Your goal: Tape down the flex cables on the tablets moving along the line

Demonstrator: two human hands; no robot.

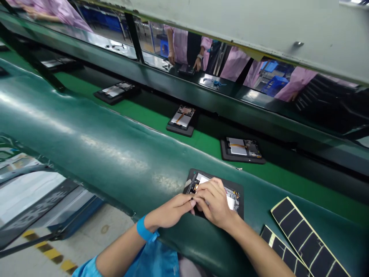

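Observation:
An opened tablet (pixel 232 200) with its inner boards and white battery showing lies on a dark tray (pixel 240 188) on the green bench. Both my hands are over its near left part, fingertips meeting. My left hand (pixel 170 209), with a blue band at the wrist, is closed in a pinch at the tablet's near left edge. My right hand (pixel 216 204) is closed too, its thumb and fingers bent against the left fingertips. A tiny dark bit shows between them, too small to name. My right hand covers the tablet's middle.
Sheets of black stickers (pixel 308 234) lie to the right. Beyond the bench edge, a green conveyor belt (pixel 207 148) carries more opened tablets, the nearest tablet (pixel 240 148) on a dark tray. Co-workers in pink sleeves (pixel 180 38) work across the line, under a pale overhead panel (pixel 245 27).

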